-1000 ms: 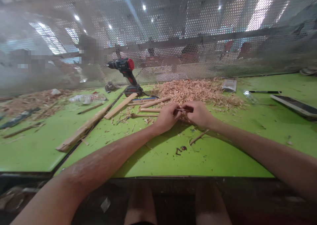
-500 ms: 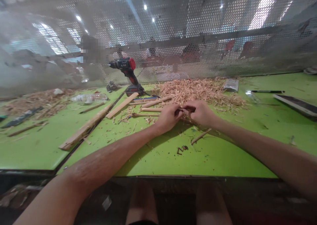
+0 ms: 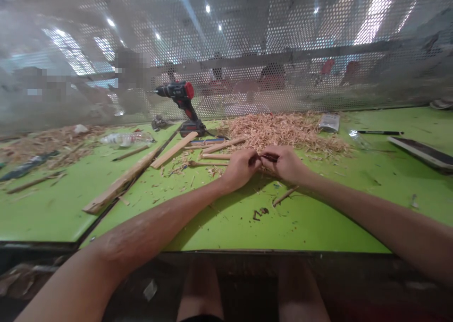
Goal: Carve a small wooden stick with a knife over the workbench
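My left hand [image 3: 241, 167] and my right hand [image 3: 283, 163] meet over the green table, fingertips pinched close together. Whatever lies between them is too small and too covered by the fingers to name. Just behind the hands spreads a heap of wood shavings [image 3: 279, 131]. Several wooden strips, one of them a pale stick [image 3: 216, 156], end close to my left hand. Below my right hand a short brown stick [image 3: 285, 196] lies on the table, with a few dark curled scraps [image 3: 261, 214] to its left.
A cordless drill [image 3: 182, 105] stands upright on its battery at the back. Long wooden boards [image 3: 120, 182] lie along the table seam at left, near a plastic bottle [image 3: 127, 139]. To the right are a black pen [image 3: 380, 132] and a phone-like slab [image 3: 423, 152]. A perforated screen [image 3: 240, 43] rises behind.
The fingertips have shifted slightly against each other, and a pale bit that showed between them is now hidden. The things on the table have stayed in place.
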